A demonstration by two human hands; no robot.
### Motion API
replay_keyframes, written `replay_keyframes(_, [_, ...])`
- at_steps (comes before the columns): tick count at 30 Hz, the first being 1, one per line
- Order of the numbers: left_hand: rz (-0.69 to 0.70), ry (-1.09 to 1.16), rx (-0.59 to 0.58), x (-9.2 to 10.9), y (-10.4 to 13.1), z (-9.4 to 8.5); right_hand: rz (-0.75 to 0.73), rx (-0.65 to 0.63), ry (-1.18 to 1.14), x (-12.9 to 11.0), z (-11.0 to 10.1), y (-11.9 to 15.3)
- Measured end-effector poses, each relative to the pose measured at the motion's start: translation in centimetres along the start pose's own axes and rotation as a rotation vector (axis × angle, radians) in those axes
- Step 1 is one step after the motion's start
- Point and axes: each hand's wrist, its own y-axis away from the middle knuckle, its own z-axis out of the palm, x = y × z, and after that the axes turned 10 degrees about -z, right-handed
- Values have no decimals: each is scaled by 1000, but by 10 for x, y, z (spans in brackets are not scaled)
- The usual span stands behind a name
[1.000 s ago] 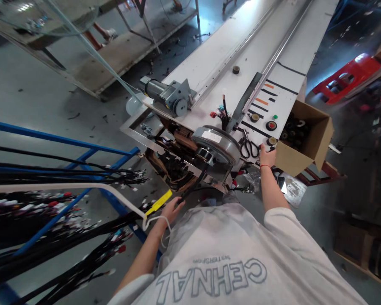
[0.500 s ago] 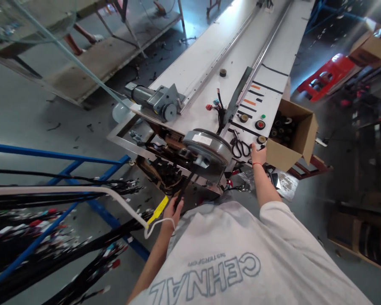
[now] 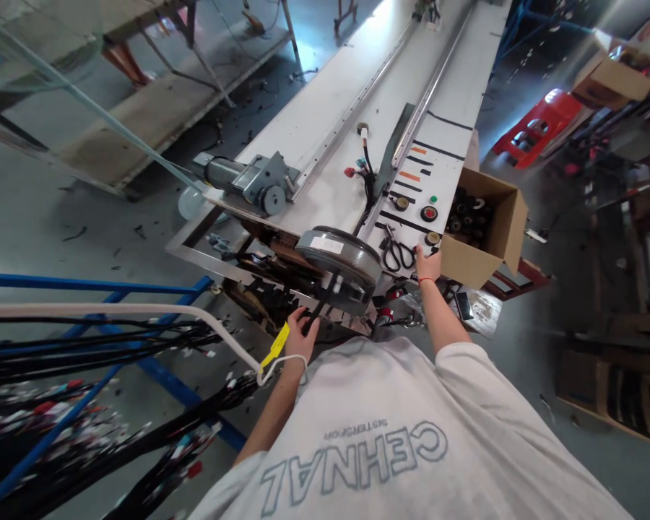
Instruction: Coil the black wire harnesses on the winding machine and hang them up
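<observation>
A long white table (image 3: 303, 130) fills the upper middle of the view, with an open cardboard box (image 3: 466, 263) against its right side. At the near end stands a grey wheel (image 3: 352, 260) with a white label, and a black cable (image 3: 321, 305) leads into the wheel's middle from the person's side.

What has just changed is the cable's place. A second ago the left hand (image 3: 300, 338) was farther from the wheel; now it sits close, with a shorter stretch of cable between. On the far side the loose end reaches farther up the table, and its tip overlaps a tape roll (image 3: 359, 130) that it stood apart from. I judge that the cable has been fed through the wheel, so the work seems farther along its length.

The left hand is loosely closed around the cable, thumb and fingers on either side. The right hand (image 3: 429, 263) rests at the table's near edge, fingers bent; whether it grips anything I cannot tell. Black scissors (image 3: 394, 242) lie just beside it, and a second roll (image 3: 432, 238) lies just beyond.

The cable looks dark and fairly straight near the hand. Past the wheel it splits into thin wires, ending in a red plug (image 3: 349, 172), a blue plug (image 3: 361, 163) and a white plug (image 3: 364, 133) at the tip.
</observation>
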Motion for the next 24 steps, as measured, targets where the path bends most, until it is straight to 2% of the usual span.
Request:
replay_keyframes(5, [19,-46,-33,20,-7,9,2,5,-2,2,1,0])
replay_keyframes(8, [49,-193,-51,21,-11,9,1,5,-3,2,1,0])
replay_keyframes(10, [36,-347,-107,10,-14,6,3,2,0,1,0,1])
replay_keyframes(13, [-28,-519,-292,-21,-19,-5,5,6,4,-1,-2,2])
replay_keyframes(15, [-71,-535,-361,-44,-20,-16,-5,13,-2,-1,-3,3])
replay_keyframes(17, [-93,-509,-370,-59,-19,-29,-12,17,-17,0,-2,3])
replay_keyframes(20, [-127,-513,-417,-66,-6,-45,4,27,-41,2,0,1])
replay_keyframes(24, [-192,-459,-471,-61,26,-56,-4,13,-42,4,1,1])
